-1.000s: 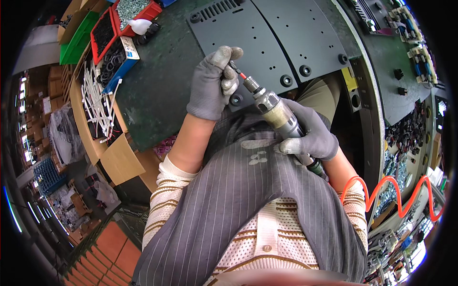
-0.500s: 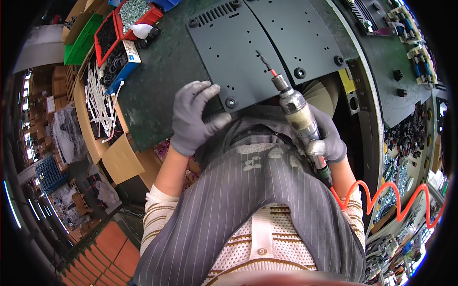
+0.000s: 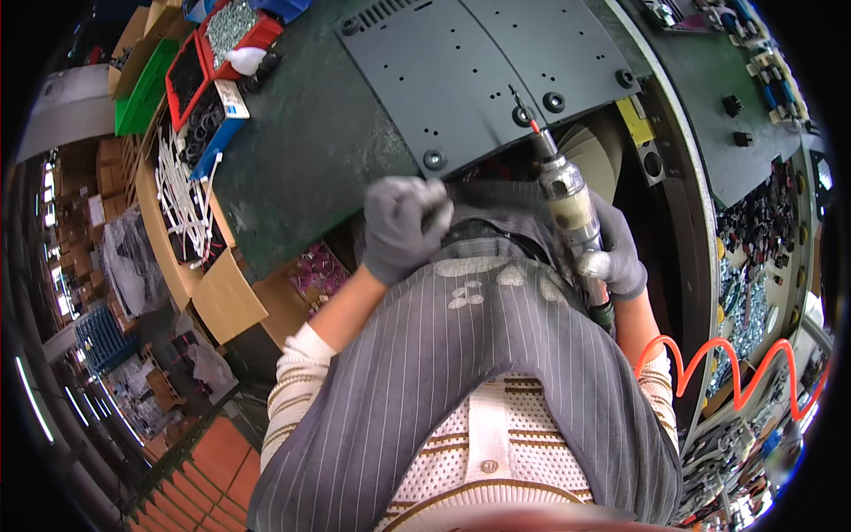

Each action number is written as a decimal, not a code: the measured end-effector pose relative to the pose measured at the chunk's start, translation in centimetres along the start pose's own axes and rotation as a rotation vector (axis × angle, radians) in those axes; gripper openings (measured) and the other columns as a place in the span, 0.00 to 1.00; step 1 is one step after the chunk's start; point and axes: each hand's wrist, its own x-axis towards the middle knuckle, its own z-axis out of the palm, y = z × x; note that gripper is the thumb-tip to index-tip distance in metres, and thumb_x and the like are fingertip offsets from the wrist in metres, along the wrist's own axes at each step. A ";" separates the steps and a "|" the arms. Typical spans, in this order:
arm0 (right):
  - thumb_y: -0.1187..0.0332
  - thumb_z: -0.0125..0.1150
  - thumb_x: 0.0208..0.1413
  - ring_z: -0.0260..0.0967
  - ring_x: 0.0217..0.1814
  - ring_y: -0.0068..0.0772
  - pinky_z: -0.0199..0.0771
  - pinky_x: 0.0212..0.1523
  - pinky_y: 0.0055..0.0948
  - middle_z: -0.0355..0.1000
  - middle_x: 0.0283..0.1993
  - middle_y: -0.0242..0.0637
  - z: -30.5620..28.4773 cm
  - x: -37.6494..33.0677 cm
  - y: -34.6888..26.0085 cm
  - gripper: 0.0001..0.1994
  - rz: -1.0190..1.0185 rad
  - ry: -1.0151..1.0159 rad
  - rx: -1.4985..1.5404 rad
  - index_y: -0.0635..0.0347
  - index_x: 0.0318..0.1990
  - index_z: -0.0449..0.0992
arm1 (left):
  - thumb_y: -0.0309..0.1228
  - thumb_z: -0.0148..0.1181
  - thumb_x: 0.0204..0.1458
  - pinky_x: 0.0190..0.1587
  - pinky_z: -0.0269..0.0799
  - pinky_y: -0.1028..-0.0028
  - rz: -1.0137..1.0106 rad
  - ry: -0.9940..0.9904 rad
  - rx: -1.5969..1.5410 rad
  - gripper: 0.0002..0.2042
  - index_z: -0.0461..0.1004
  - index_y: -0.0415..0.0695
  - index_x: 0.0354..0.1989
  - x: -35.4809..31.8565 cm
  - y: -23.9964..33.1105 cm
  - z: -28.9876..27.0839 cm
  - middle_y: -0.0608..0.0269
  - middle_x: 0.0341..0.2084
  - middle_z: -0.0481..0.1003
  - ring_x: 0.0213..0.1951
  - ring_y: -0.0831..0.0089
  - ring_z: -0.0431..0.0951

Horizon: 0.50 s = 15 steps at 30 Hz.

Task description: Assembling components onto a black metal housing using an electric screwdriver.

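Observation:
My right hand, in a grey glove, is closed around a pneumatic screwdriver. Its long bit with a red collar points up and away, over the near edge of the panels. My left hand, gloved too, hovers by the apron just short of the left panel's near corner; motion smears its fingers. Two dark grey metal panels, the left one and the right one, lie side by side on the green bench, their long edges almost meeting. Round black feet sit at their corners, and small holes dot both.
At the back left stand red bins of screws and a blue box of black rings. White cable ties fill a carton beside them. An orange coiled air hose runs off right. Past a metal edge is another green surface.
My left hand has drawn back toward my body and to the right. The gap between the panels has narrowed. The screwdriver has shifted slightly right and is still in my right hand.

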 end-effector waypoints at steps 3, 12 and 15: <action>0.51 0.75 0.25 0.69 0.33 0.23 0.69 0.34 0.21 0.70 0.35 0.33 -0.1 -0.6 0.1 0.44 -0.008 0.020 0.022 0.68 0.55 0.70 | 0.38 0.68 0.49 0.45 0.72 0.61 -0.448 -0.159 -0.260 0.16 0.76 0.41 0.40 -2.5 -0.1 1.5 0.54 0.39 0.75 0.42 0.55 0.76; 0.53 0.76 0.33 0.66 0.39 0.21 0.66 0.40 0.22 0.69 0.40 0.31 -0.8 -0.7 -0.5 0.42 -0.102 -0.139 0.088 0.68 0.57 0.68 | 0.44 0.49 0.61 0.39 0.72 0.55 -0.303 -0.589 -0.094 0.18 0.78 0.43 0.45 0.8 -1.4 0.9 0.40 0.34 0.76 0.37 0.44 0.77; 0.53 0.76 0.33 0.65 0.39 0.21 0.66 0.40 0.23 0.69 0.39 0.30 -1.6 -1.2 -1.1 0.41 -0.164 -0.080 0.036 0.66 0.56 0.68 | 0.43 0.56 0.57 0.33 0.71 0.56 -0.011 -0.424 -0.004 0.16 0.77 0.40 0.36 3.4 2.2 -5.6 0.47 0.30 0.76 0.31 0.46 0.76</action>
